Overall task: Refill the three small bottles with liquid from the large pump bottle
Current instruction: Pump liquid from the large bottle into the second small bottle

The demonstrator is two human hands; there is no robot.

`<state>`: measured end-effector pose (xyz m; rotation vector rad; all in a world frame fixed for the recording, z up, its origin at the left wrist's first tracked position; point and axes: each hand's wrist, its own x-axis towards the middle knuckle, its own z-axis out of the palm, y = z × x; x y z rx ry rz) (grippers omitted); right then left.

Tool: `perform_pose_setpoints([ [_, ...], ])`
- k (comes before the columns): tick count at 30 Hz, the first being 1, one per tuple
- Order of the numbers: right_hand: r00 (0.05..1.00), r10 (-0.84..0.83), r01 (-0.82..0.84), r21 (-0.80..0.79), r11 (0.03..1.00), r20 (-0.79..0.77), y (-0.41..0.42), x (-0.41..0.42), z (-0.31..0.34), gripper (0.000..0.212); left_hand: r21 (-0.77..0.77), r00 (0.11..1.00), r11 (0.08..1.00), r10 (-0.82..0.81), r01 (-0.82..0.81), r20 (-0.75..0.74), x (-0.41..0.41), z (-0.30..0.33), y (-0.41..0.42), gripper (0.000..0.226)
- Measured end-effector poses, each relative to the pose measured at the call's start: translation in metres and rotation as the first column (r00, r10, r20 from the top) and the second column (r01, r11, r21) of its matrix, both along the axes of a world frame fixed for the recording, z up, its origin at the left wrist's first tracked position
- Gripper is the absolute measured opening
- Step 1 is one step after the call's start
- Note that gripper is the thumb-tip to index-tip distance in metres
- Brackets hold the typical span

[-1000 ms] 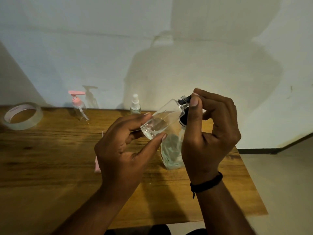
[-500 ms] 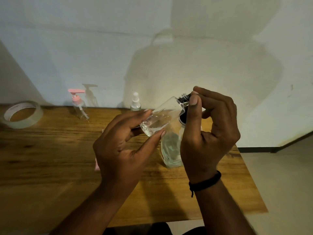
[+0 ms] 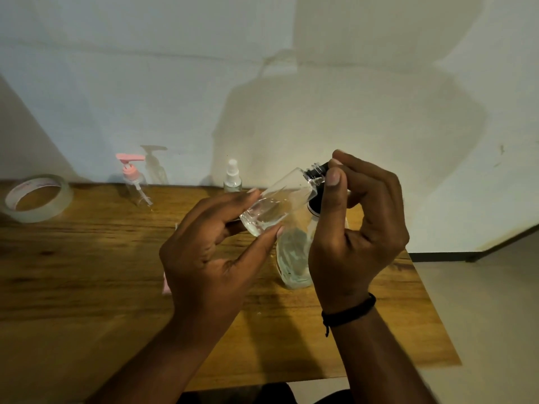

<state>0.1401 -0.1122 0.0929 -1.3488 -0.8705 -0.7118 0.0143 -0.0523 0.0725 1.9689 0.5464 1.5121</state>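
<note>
Left hand (image 3: 210, 252) pinching tilted bottle (image 3: 277, 205), right hand (image 3: 355, 228) gripping its cap (image 3: 316, 170); partly filled, two bottles waiting.

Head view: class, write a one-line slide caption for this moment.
Left hand holds a tilted small clear bottle while the right hand pinches its black cap.

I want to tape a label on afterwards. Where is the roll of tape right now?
In the head view, the roll of tape lies at the far left of the wooden table near the wall, left of the pink pump bottle.
</note>
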Motion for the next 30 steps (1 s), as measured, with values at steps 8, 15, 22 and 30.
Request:
perform_pose_setpoints([
  [8, 1.0, -0.016, 0.016, -0.007, 1.0, -0.01, -0.002, 0.0005, 0.0037, 0.009, 0.013, 1.0, 1.0, 0.001, -0.001, 0.007, 0.0004, 0.0012, -0.0012, 0.043],
  [15, 0.999, 0.022, -0.022, 0.008, 1.0, -0.03, 0.0014, -0.0008, -0.0018, 0.009, -0.011, 1.0, 1.0, 0.002, -0.002, 0.0, -0.0009, -0.0007, 0.0006, 0.041],
  [22, 1.0, -0.011, 0.011, -0.01, 1.0, -0.028, -0.001, -0.0011, 0.0033, 0.01, 0.014, 1.0, 1.0, 0.007, -0.007, 0.0, 0.0001, 0.0005, 0.0, 0.041],
  [30, 0.999, -0.009, 0.008, -0.006, 1.0, -0.033, -0.0016, -0.0008, 0.0028, 0.011, 0.009, 1.0, 1.0, 0.001, -0.001, -0.005, 0.0003, -0.0013, -0.001, 0.041],
])
